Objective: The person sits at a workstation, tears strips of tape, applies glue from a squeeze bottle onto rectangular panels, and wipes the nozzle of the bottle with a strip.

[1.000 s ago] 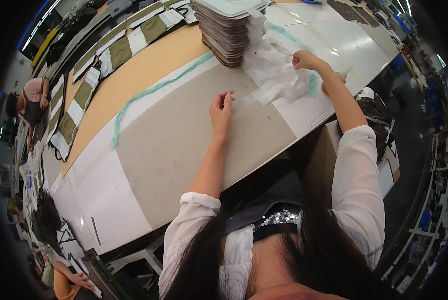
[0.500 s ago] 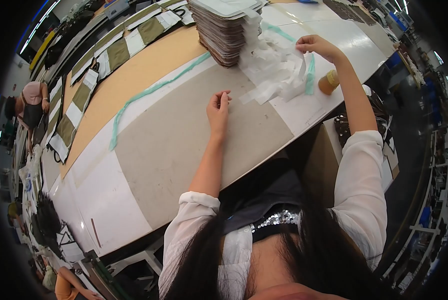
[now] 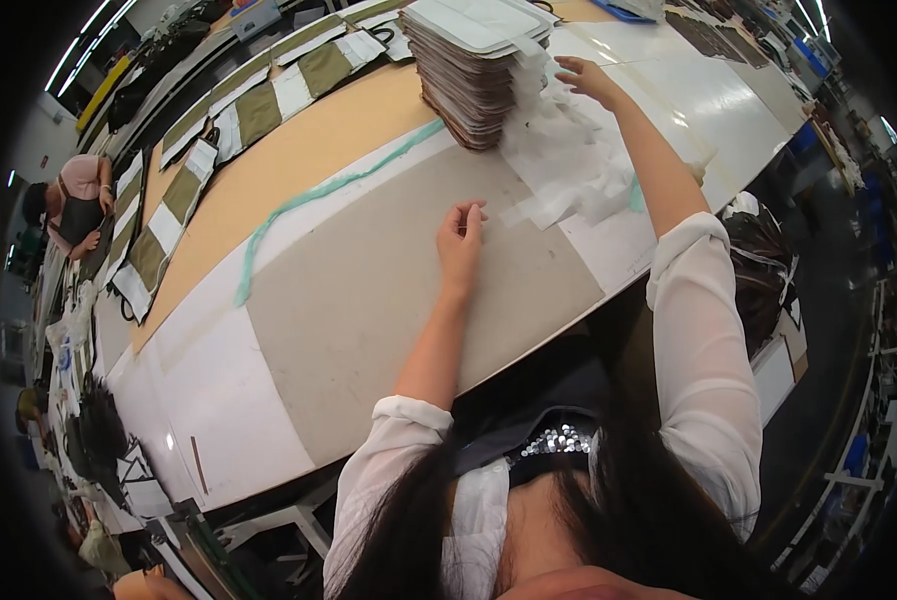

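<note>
My left hand (image 3: 460, 245) is held over the grey board (image 3: 368, 310), fingers curled together; whether anything small is between them is too small to tell. Farther out, my right hand (image 3: 586, 80) reaches over the heap of white strips (image 3: 568, 150), its fingers apart and nothing visible in them. Left of that hand stands a tall stack of layered pieces (image 3: 468, 75) with a white sheet on top. A green strip (image 3: 318, 190) lies along the far side of the board.
Olive and white fabric pieces (image 3: 258, 110) lie along the far left of the table. A person (image 3: 78, 205) bends over there. A blue tray (image 3: 628, 8) is at the far edge. Dark bundled material (image 3: 758, 265) sits beside the table at right.
My right hand has moved away from the loose end of the white strips toward the stack, and its fingers have opened. My left hand keeps about the same place over the board.
</note>
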A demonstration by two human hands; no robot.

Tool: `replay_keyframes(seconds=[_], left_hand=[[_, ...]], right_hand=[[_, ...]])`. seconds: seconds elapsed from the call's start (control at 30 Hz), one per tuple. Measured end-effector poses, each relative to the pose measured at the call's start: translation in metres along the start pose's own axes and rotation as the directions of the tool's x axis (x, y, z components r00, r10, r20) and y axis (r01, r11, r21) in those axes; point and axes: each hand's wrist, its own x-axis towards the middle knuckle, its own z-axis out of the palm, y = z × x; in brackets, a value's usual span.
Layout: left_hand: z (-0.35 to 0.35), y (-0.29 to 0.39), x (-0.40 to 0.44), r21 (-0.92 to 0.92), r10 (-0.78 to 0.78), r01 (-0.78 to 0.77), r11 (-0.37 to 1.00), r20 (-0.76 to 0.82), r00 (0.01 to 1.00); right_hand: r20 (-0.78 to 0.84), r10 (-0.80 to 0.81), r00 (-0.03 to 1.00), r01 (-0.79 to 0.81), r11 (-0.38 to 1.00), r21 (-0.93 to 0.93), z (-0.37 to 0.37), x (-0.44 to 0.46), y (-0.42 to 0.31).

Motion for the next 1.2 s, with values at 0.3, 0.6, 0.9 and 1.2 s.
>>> replay_keyframes(seconds=[0.3, 0.6, 0.9, 1.2], left_hand=[[0.005, -0.002, -0.001, 0.044, 0.027, -0.026, 0.999, -0.042, 0.999], [0.002, -0.010, 0.003, 0.029, 0.061, -0.059, 0.998, -0.052, 0.997], [0.000, -0.016, 0.005, 0.011, 0.092, -0.091, 0.996, -0.044, 0.995], [0.001, -0.015, 0.005, 0.028, 0.092, -0.091, 0.995, -0.039, 0.995]], right_hand=[[0.383, 0.040, 0.923, 0.237, 0.727, -0.645, 0.002, -0.069, 0.014], [0.339, 0.223, 0.914, -0.280, 0.952, 0.128, -0.024, -0.121, -0.014], [0.464, 0.165, 0.870, -0.339, 0.885, 0.320, -0.045, -0.136, -0.022], [0.214, 0.126, 0.969, -0.086, 0.979, -0.186, -0.055, -0.157, -0.020]])
